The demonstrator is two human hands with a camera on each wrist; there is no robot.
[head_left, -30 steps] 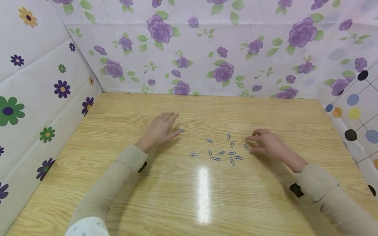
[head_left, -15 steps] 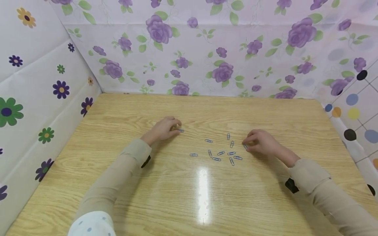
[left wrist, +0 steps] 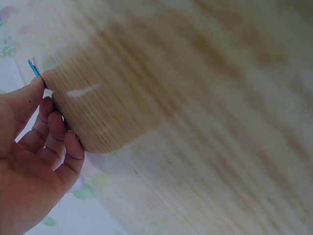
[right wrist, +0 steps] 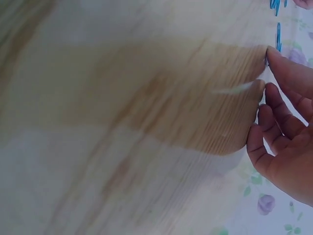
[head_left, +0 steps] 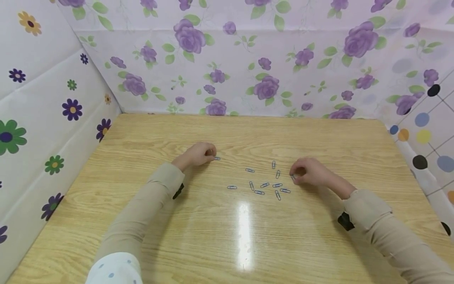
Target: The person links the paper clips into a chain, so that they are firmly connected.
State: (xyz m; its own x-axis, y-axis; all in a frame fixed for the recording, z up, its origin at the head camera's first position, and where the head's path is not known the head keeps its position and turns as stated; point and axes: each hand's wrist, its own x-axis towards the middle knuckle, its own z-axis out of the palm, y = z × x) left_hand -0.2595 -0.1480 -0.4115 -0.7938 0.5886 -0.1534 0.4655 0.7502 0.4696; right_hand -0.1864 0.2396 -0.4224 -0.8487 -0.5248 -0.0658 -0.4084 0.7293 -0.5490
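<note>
Blue paperclips [head_left: 277, 185] dot the wooden table [head_left: 198, 232], left grip [head_left: 199, 154] and right grip [head_left: 313, 172] each pinching one.

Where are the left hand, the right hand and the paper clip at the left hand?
Left hand [head_left: 197, 153]: head view, middle of the hand.
Right hand [head_left: 314, 171]: head view, middle of the hand.
Paper clip [head_left: 217, 158]: head view, its uncovered end.

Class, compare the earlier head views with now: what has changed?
The left hand moved right, its spread fingers curling onto a paper clip. The right hand moved left, its fingers closing on another clip. The other clips stayed where they lay.
</note>
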